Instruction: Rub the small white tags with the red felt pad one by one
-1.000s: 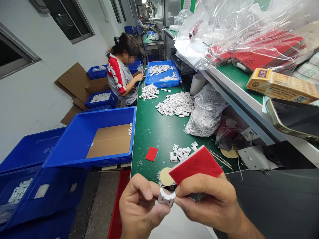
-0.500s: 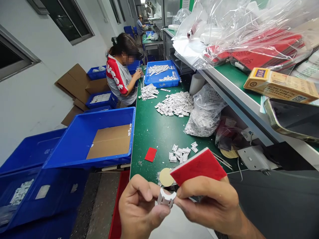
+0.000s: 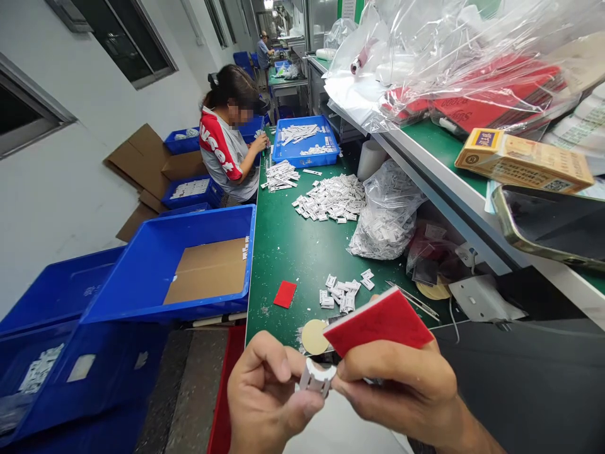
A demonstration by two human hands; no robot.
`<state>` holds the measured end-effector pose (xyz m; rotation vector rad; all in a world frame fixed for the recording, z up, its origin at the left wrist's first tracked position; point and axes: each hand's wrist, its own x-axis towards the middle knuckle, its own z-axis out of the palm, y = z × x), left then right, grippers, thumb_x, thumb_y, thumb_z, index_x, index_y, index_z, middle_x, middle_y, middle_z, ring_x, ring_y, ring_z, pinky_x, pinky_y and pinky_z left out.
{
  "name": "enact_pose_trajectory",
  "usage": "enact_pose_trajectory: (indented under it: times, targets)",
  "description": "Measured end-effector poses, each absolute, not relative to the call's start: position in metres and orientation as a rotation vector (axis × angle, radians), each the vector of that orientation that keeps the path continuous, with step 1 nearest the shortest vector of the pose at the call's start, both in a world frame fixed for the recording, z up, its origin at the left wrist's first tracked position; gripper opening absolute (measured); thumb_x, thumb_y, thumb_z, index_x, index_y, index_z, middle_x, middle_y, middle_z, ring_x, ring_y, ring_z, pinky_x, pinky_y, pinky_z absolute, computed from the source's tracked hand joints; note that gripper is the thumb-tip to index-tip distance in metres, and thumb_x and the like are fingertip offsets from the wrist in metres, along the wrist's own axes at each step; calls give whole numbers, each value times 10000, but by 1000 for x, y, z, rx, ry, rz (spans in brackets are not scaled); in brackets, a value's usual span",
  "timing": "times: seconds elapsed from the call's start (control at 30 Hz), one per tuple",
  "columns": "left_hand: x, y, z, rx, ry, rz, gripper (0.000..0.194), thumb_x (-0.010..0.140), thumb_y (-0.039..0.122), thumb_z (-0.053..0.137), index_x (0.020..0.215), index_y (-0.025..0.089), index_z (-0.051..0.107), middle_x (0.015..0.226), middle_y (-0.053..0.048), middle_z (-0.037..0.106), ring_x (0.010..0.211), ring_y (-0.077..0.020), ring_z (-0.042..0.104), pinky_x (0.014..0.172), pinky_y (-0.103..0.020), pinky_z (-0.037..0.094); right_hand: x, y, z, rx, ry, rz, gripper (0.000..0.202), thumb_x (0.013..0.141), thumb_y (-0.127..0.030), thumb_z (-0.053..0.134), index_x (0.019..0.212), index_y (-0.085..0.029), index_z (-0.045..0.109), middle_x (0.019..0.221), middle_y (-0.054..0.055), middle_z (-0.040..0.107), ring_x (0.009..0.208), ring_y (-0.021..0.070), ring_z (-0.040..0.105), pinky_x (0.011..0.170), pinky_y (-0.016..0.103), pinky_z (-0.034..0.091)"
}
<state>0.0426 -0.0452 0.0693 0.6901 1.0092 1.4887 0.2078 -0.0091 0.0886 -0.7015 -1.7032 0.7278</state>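
My left hand (image 3: 271,394) pinches a small white plastic part (image 3: 317,378) with a curved notch at its top, held up between thumb and fingers. My right hand (image 3: 401,391) is closed round a red sanding pad (image 3: 380,318) with a pale edge, which sticks up above the knuckles. Its thumb and fingertip meet the right side of the white part. Just beyond my hands lie a round cream disc (image 3: 314,337) and a loose group of white plastic parts (image 3: 341,292) on the green table (image 3: 278,252). A small red square (image 3: 285,294) rests left of them.
Further back sit a heap of white parts (image 3: 333,198), a clear bag of parts (image 3: 385,211) and a blue tray (image 3: 307,151). A co-worker (image 3: 227,139) sits on the left. Blue bins (image 3: 142,271) line the left side; a shelf with a phone (image 3: 553,221) overhangs the right.
The view has shifted slightly. The red pad has tipped and dropped a little in my right hand, while both hands keep hold of their things.
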Motion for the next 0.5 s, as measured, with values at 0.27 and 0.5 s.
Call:
enact_pose_trajectory:
  times: [0.27, 0.5]
  targets:
    - [43, -47, 70, 701, 980, 1489, 514, 609, 347, 972, 776, 227, 501, 656, 58, 725, 541, -63, 617, 556, -143, 481, 206, -9, 89, -691, -1686, 693, 148, 803, -70, 771, 892, -177, 720, 697, 11, 709, 567, 123, 589, 517, 240, 458]
    - [44, -48, 73, 749, 974, 1495, 503, 640, 352, 957, 790, 227, 494, 660, 57, 724, 555, -65, 629, 568, -140, 477, 211, -11, 87, -672, -1762, 607, 97, 854, -122, 753, 916, -185, 714, 690, 4, 697, 574, 139, 591, 605, 295, 495]
